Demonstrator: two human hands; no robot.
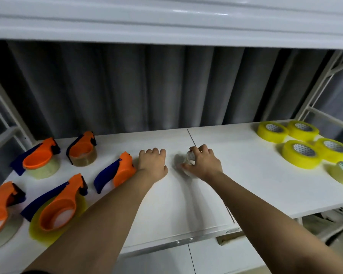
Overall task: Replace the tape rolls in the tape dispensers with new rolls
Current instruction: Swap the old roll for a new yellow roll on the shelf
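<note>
Her right hand point(203, 165) grips a nearly spent clear roll point(189, 162) on the table point(246, 175). The left hand point(152, 163) rests beside an orange dispenser point(120, 173), fingers curled, holding nothing.

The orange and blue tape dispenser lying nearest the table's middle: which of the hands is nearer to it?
Left. The left hand rests right beside that orange and blue tape dispenser; the right hand grips a clear tape roll farther right.

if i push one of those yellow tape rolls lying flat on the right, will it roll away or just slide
The yellow tape roll lies flat on the white table, so it would probably slide rather than roll. It looks thick and fully wound, so likely stiff and fairly heavy. Neighbouring rolls sit close and may get bumped.
</note>
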